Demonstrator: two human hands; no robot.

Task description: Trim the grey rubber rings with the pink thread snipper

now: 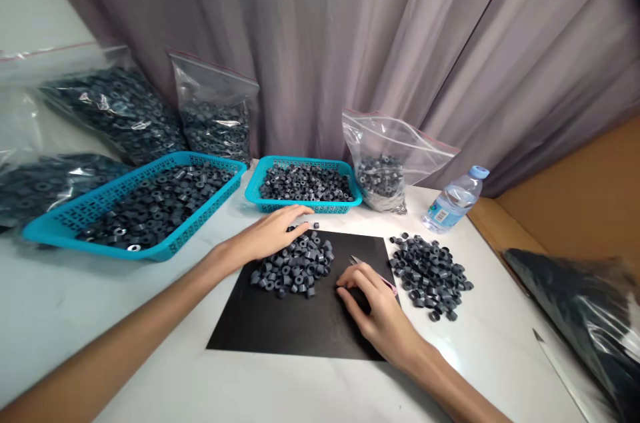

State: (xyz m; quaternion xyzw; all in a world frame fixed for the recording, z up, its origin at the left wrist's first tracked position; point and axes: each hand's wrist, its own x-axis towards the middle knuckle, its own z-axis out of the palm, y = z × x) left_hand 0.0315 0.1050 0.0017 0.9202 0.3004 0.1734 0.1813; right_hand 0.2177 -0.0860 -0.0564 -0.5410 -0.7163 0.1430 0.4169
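Observation:
Small dark grey ring-shaped pieces [295,266] lie heaped on a black mat [300,330] in front of me. My left hand [280,230] reaches over the back of this heap, palm down, fingers stretched and nothing seen in them. Just past its fingertips, a loose grey ring [316,226] sits on the white table. On the right part of the mat rests my right hand [373,303], its fingers loosely bent with a gap to the thumb and no piece visible between. Partly behind it lies a pair of tweezers [387,284] with a pink end.
A second heap of rings [433,276] is right of the mat. Behind stand a large blue basket [165,250], a smaller blue basket [305,206], a zip bag of rings [383,176] and a water bottle [453,203]. More filled bags [215,110] line the back left.

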